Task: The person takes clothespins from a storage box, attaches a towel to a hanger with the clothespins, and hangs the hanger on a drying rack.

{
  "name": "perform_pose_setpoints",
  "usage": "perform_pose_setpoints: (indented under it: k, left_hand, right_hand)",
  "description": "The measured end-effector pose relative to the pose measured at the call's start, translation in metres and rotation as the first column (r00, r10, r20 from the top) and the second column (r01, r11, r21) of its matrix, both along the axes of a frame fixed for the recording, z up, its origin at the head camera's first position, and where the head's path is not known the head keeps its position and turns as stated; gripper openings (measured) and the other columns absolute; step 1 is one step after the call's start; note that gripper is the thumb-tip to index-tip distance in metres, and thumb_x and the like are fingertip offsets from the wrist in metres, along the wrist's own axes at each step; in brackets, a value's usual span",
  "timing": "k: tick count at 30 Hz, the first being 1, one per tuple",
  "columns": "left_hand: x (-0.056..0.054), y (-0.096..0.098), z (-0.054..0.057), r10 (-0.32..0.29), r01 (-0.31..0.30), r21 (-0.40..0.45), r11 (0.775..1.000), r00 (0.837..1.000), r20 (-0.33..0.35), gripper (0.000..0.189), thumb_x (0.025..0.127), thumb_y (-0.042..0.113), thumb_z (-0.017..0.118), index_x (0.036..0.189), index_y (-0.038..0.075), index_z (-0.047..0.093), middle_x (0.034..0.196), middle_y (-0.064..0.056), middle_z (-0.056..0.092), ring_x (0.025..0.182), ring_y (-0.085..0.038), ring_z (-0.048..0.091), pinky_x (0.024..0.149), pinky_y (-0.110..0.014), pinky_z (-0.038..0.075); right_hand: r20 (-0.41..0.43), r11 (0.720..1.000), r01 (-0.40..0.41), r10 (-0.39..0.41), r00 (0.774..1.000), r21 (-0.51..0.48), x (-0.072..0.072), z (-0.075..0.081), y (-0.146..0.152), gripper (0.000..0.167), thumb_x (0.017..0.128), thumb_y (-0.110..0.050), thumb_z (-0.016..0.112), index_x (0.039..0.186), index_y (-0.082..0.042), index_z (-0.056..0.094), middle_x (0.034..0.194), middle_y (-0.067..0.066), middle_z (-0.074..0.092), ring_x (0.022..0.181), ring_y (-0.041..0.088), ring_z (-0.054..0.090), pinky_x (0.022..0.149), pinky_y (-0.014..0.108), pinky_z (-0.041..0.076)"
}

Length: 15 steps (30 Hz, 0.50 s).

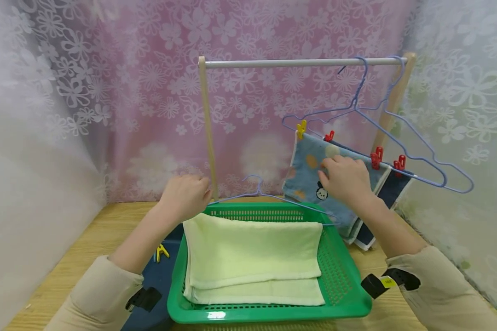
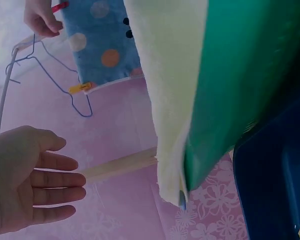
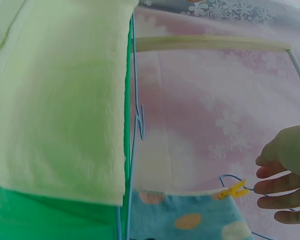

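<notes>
My left hand (image 1: 188, 195) hovers above the back left corner of the green basket (image 1: 269, 313); in the left wrist view its fingers are extended and hold nothing. A pale yellow towel (image 1: 257, 253) lies folded across the basket. Behind it, a blue wire hanger (image 1: 260, 189) rests along the basket's back rim. My right hand (image 1: 348, 179) is raised with loosely bent fingers, empty, overlapping a light blue patterned towel (image 1: 310, 158) in the head view. That towel hangs from a second hanger (image 1: 358, 92), clipped by a yellow clothespin (image 1: 301, 129) and a red clothespin (image 1: 375, 158).
A rack with a metal bar (image 1: 281, 63) and wooden posts (image 1: 208, 128) stands behind the basket. Its right end also carries a hanger (image 1: 416, 128) with a dark blue towel (image 1: 397, 186). At left sits a navy basin (image 1: 151, 287) with a yellow clothespin (image 1: 161, 252). Floral curtains surround the table.
</notes>
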<state>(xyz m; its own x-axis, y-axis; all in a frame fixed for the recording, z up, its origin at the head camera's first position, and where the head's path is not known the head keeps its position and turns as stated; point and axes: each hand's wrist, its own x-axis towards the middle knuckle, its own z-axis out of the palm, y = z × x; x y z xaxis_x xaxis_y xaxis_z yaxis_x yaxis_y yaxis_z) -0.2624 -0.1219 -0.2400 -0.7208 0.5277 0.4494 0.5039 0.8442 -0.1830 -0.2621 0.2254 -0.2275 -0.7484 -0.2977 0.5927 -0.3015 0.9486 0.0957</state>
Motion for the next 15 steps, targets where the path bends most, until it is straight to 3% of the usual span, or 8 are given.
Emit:
perform_pose_setpoints:
  k: [6,9,15]
  left_hand:
    - [0.015,-0.014,-0.017,-0.014,0.017,-0.057,0.998,0.998,0.055,0.017,0.085,0.022,0.067,0.078,0.007,0.063,0.062,0.000,0.047,0.050,-0.013,0.045,0.041,-0.025,0.037]
    - [0.024,-0.023,-0.025,-0.029,0.037,-0.080,0.996,0.995,0.099,0.022,0.082,0.024,0.070,0.072,0.009,0.057,0.062,0.001,0.045,0.051,-0.012,0.043,0.043,-0.024,0.035]
    - [0.043,-0.037,-0.041,-0.100,0.115,-0.095,0.989,0.984,0.148,0.035,0.078,0.023,0.073,0.061,0.015,0.043,0.059,0.005,0.033,0.052,-0.010,0.032,0.048,-0.023,0.028]
  right_hand:
    - [0.165,1.000,-0.022,0.024,0.986,-0.016,-0.013,-0.002,-0.020,0.021,0.089,-0.017,0.058,0.100,-0.001,0.067,0.083,0.010,0.062,0.064,0.023,0.055,0.049,0.034,0.041]
    - [0.220,0.998,-0.049,0.054,0.974,-0.028,-0.022,-0.007,-0.028,0.021,0.090,-0.015,0.057,0.102,0.000,0.067,0.087,0.011,0.064,0.065,0.022,0.056,0.045,0.029,0.040]
    - [0.367,0.997,-0.064,0.072,0.927,-0.035,-0.040,-0.022,-0.039,0.024,0.091,-0.013,0.054,0.110,-0.002,0.065,0.096,0.011,0.065,0.074,0.022,0.061,0.045,0.025,0.042]
